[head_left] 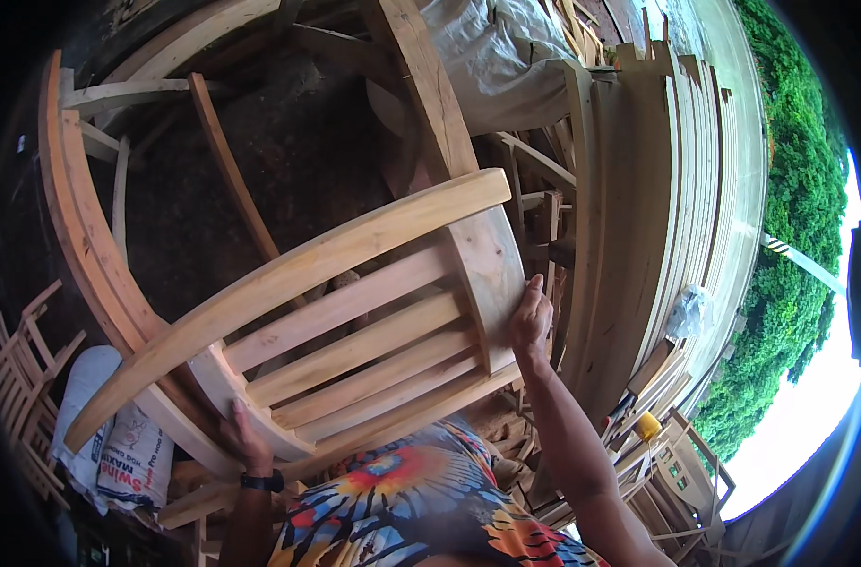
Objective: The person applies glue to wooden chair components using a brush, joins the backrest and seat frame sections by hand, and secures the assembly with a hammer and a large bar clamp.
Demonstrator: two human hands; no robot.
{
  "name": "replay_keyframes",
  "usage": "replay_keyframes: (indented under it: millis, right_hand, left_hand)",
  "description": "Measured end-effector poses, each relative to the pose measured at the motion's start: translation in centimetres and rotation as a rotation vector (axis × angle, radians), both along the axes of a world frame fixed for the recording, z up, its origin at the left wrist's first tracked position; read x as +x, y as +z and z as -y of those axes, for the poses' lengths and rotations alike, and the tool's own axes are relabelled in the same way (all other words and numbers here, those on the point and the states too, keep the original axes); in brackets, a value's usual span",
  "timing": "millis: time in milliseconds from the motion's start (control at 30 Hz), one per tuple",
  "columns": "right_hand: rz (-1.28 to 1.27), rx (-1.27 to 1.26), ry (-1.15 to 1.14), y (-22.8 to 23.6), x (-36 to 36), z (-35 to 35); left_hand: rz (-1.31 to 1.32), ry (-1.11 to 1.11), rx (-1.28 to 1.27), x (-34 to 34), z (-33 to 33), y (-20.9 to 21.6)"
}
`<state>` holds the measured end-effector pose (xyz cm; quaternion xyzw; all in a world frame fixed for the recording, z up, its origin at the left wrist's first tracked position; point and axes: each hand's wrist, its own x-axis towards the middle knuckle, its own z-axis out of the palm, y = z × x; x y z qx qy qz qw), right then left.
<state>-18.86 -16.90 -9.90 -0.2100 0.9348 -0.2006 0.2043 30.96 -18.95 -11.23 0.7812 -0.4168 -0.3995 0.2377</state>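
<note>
A pale wooden slatted chair frame [374, 345] lies tilted in front of me, with several parallel slats between two wide side pieces. Its long curved rail [303, 269] runs along the far side, from lower left to upper right. My left hand [248, 439], with a dark band on its wrist, grips the left side piece, thumb on top and the other fingers mostly hidden. On the right, my right hand [533, 321] is closed around the edge of the wide right side board [492, 274]. The frame's near edge is close to my body.
Long planks [629, 227] stand stacked on the right. Wooden beams [104, 231] form a structure at left, and a thick post [430, 90] rises beyond the frame. White sacks [137, 458] sit lower left; a yellow container [648, 426] and wooden frames [686, 472] lie lower right.
</note>
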Motion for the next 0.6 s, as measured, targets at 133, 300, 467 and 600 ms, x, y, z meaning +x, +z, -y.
replay_keyframes:
  millis: [133, 300, 467, 600]
  right_hand:
    - [0.003, -0.022, -0.003, -0.6, -0.7, -0.6]
    - [0.145, -0.088, 0.018, -0.9, -0.9, -1.1]
    - [0.108, -0.321, 0.443, 0.7, -2.5, -0.1]
    - [-0.315, -0.573, 0.723, 9.7, -4.6, 3.3]
  left_hand:
    - [0.048, -0.132, 0.054, 0.8, -0.7, -0.5]
    - [-0.047, -0.037, 0.212, -0.9, 1.3, 1.8]
    - [-0.144, 0.017, 0.056, -0.7, 1.5, 0.3]
    - [-0.016, -0.107, -0.032, -0.7, 4.5, 1.2]
